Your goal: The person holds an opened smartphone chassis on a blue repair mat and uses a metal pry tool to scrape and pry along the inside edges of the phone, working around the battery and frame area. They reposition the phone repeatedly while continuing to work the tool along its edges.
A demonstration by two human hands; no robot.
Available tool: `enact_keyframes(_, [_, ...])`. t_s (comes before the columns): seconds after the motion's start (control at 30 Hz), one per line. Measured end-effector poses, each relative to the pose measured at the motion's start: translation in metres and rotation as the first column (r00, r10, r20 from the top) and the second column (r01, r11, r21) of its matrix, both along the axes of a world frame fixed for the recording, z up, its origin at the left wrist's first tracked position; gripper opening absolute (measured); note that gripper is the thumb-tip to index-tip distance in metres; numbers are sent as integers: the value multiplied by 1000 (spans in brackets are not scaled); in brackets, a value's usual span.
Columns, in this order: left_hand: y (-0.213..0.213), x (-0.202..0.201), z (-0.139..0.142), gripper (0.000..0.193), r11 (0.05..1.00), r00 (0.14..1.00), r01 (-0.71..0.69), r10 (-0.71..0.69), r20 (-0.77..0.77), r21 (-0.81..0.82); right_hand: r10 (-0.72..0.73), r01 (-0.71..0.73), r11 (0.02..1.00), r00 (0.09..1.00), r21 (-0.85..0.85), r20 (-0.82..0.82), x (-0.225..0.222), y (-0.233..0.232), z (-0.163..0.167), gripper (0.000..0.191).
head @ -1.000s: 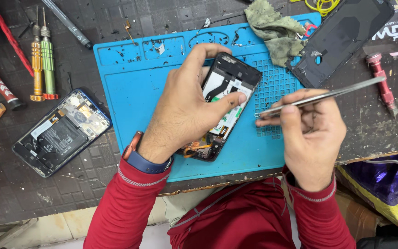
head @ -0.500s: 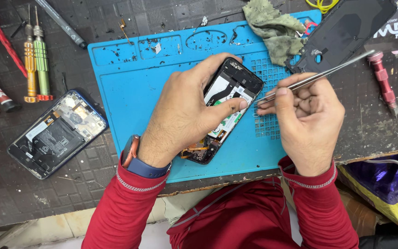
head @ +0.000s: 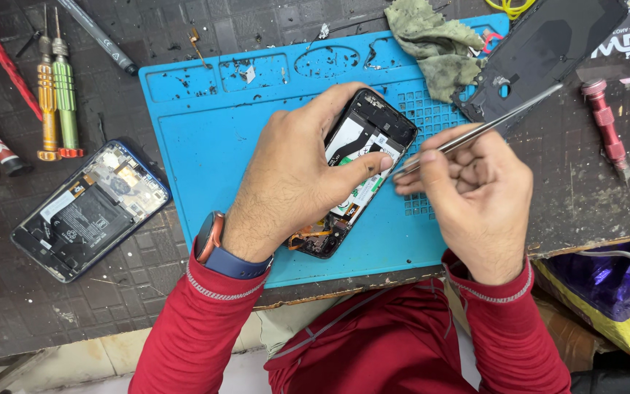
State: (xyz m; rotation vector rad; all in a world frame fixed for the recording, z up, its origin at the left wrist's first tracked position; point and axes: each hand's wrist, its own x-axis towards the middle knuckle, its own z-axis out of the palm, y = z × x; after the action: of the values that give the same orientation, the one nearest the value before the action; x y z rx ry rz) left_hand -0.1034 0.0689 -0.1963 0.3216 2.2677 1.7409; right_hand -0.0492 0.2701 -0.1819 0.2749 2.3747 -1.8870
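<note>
An opened black phone (head: 364, 138) with its insides showing lies on a blue repair mat (head: 205, 138). My left hand (head: 293, 175) presses down over it, thumb and fingers gripping its edges. My right hand (head: 475, 197) holds metal tweezers (head: 490, 124), whose tips touch the phone's right edge near my left thumb. Both arms wear red sleeves, and a watch with a blue strap (head: 216, 248) is on my left wrist.
A second opened phone (head: 89, 211) lies on the dark bench left of the mat. Yellow and green screwdrivers (head: 56, 95) stand beside it. A black back cover (head: 548, 51), a green cloth (head: 435, 40) and a red screwdriver (head: 607, 124) sit at the right.
My right hand has moved left and up, bringing the tweezer tips from beside the phone onto its right edge. My left hand stays on the phone.
</note>
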Motion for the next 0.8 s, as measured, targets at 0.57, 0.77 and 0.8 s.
enact_keyframes(0.57, [1,0,-1,58,1000,1000,-7,7,-14,3,-44,48,997,997,-65,69,14,-12,-3,10])
enact_keyframes(0.77, [1,0,-4,58,1000,1000,-12,12,4,12,34,-31,999,997,-44,70,16,-8,-7,9])
enact_keyframes(0.8, [1,1,-5,57,1000,1000,-9,9,-2,14,48,-44,998,996,-55,71,15,-8,-6,9])
